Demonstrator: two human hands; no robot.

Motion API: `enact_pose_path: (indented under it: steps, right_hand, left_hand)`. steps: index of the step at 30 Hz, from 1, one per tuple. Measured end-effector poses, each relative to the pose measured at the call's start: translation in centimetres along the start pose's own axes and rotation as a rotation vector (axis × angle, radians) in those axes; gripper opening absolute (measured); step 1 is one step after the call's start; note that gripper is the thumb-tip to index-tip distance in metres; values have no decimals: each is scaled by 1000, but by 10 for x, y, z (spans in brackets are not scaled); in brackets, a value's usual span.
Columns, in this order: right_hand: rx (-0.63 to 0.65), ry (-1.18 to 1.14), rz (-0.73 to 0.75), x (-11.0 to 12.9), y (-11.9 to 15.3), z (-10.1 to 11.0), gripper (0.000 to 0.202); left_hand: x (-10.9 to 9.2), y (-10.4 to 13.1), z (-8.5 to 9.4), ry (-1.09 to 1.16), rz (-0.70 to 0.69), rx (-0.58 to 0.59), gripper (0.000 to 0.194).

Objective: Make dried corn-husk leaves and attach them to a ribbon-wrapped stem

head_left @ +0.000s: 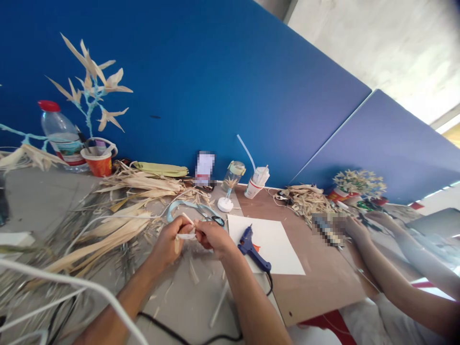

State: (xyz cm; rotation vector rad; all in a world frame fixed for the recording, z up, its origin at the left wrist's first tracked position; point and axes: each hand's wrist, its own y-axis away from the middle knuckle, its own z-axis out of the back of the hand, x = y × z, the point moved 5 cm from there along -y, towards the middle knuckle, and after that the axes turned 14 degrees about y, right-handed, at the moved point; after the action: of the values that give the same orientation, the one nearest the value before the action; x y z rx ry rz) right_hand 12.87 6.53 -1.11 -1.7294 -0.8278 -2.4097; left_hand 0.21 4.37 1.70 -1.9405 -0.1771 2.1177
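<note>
Close together over the grey table, my left hand [172, 242] and my right hand [212, 235] both have their fingers closed on a small pale husk piece [187, 236]. A short white stick pokes up between the hands. Just behind them lie a light blue ribbon [174, 207] and dark-handled scissors [217, 220]. Dried corn husks [118, 230] spread to the left. To the right of my right hand, a blue glue gun [254, 249] rests on a white sheet [287, 249].
A red-capped bottle [64, 139], a red cup [98, 163] with husk flowers, a jar [233, 175] and a white cup [256, 184] stand along the blue partition [179, 72]. Cables cross the front. Another person's hands [355, 230] are at the right.
</note>
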Motion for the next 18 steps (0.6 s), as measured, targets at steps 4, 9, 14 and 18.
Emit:
enact_pose_path:
  steps: [4, 9, 14, 18]
  right_hand:
    - [43, -130, -23, -2, 2, 7, 51]
    - [95, -183, -23, -1, 7, 14, 53]
    - [-20, -308, 52, 5, 19, 46, 53]
    - [-346, -186, 110, -4, 10, 69, 54]
  left_hand:
    - [0, 3, 4, -35, 2, -11, 26]
    - [6, 2, 7, -37, -24, 11, 25]
    - [16, -3, 20, -78, -5, -127, 21]
    - [25, -7, 17, -104, 18, -163, 19]
